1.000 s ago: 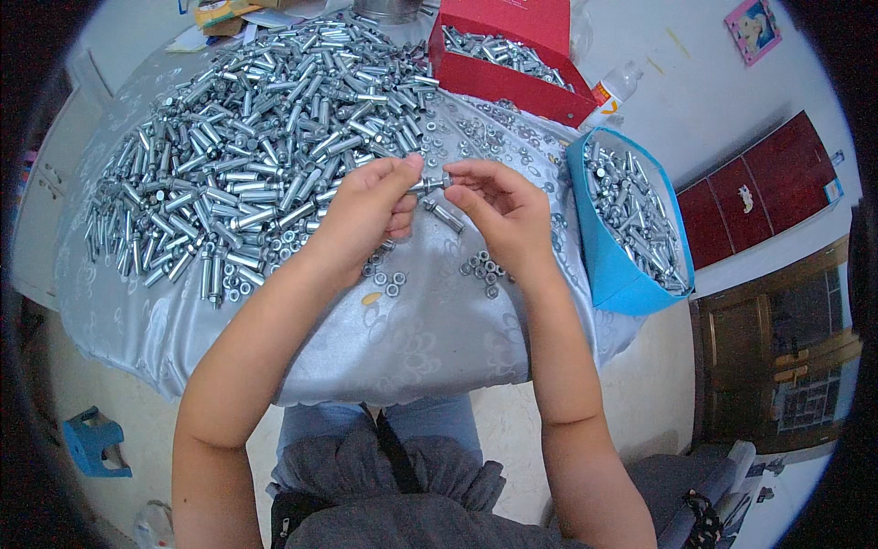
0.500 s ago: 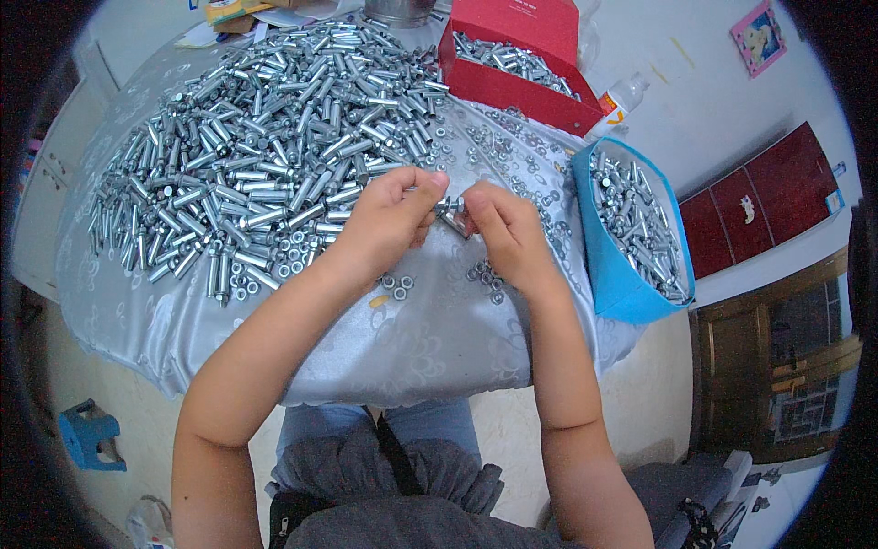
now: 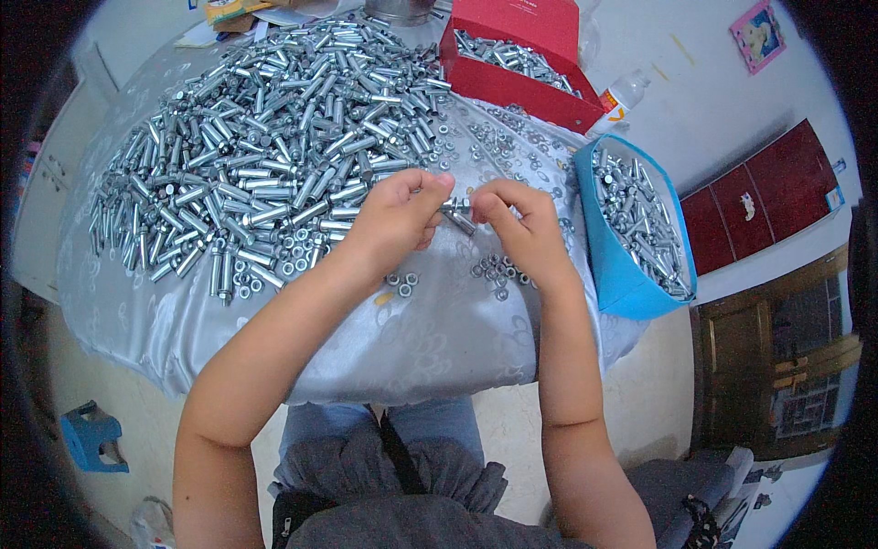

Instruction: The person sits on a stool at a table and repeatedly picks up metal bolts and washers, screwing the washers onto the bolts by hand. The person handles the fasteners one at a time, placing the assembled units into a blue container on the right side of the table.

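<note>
Hands (image 3: pixel 402 215) (image 3: pixel 517 224) gripping bolt (image 3: pixel 457 216), table (image 3: pixel 439 339)

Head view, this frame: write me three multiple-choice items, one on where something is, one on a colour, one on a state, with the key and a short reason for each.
1. Where does the big heap of metal sleeves lie?
A. On the tablecloth, on the person's left
B. On the floor
C. Inside the blue stool

2. What colour is the open box of metal parts at the far edge of the table?
A. Green
B. Red
C. White

3. How is the small metal bolt held?
A. Lying loose on the cloth
B. In the left hand alone
C. Between the fingertips of both the left hand and the right hand

Key: 1 A, the heap covers the cloth's left half. 2 B, its walls are red. 3 C, both hands meet on it above the cloth.
</note>
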Action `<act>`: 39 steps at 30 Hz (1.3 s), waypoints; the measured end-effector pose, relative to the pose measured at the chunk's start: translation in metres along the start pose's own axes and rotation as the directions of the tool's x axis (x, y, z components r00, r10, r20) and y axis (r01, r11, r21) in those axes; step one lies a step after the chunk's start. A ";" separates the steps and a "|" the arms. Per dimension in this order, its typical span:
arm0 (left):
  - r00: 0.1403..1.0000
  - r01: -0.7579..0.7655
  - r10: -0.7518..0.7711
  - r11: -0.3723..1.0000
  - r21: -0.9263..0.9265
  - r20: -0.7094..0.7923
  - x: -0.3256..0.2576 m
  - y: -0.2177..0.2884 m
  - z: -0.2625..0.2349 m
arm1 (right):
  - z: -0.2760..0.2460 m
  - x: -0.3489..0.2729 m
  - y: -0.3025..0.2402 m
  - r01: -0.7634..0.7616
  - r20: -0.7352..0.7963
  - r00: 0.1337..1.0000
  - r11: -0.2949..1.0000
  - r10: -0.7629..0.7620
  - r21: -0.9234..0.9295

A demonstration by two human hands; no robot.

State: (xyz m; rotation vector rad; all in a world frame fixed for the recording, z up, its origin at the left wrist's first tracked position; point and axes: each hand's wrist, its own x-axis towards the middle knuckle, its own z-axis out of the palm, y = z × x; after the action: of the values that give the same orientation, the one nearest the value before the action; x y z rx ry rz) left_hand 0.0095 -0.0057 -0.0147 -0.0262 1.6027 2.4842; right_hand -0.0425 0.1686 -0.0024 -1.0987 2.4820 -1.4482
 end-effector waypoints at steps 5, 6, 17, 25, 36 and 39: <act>0.999 0.013 -0.014 1.000 -0.005 -0.049 -0.001 0.003 0.002 | 0.008 0.004 -0.016 0.138 -0.107 0.985 0.990 -0.136 0.007; 0.999 0.021 -0.022 1.000 -0.014 -0.048 -0.001 0.004 0.003 | 0.006 0.004 -0.013 0.156 -0.083 0.984 0.988 -0.155 -0.001; 1.000 0.020 -0.020 1.000 0.002 -0.023 -0.001 0.000 0.003 | 0.006 0.003 -0.018 0.031 -0.072 0.997 0.992 -0.022 0.126; 0.998 0.035 -0.035 0.999 -0.003 -0.052 -0.001 -0.001 0.002 | 0.004 0.001 -0.023 0.018 -0.105 0.994 0.984 0.001 0.178; 0.999 0.028 -0.028 1.000 0.012 -0.032 0.000 0.003 -0.001 | 0.012 0.001 -0.024 0.033 -0.109 0.994 0.988 -0.016 0.150; 0.998 0.035 -0.033 0.999 0.038 -0.044 0.000 0.001 -0.002 | 0.010 0.001 -0.018 0.040 -0.045 0.998 0.993 -0.035 0.109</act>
State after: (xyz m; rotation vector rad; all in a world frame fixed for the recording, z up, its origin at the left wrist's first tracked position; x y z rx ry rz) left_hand 0.0094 -0.0086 -0.0144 -0.1015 1.6524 2.4432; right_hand -0.0298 0.1551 0.0071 -1.1109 2.3890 -1.6138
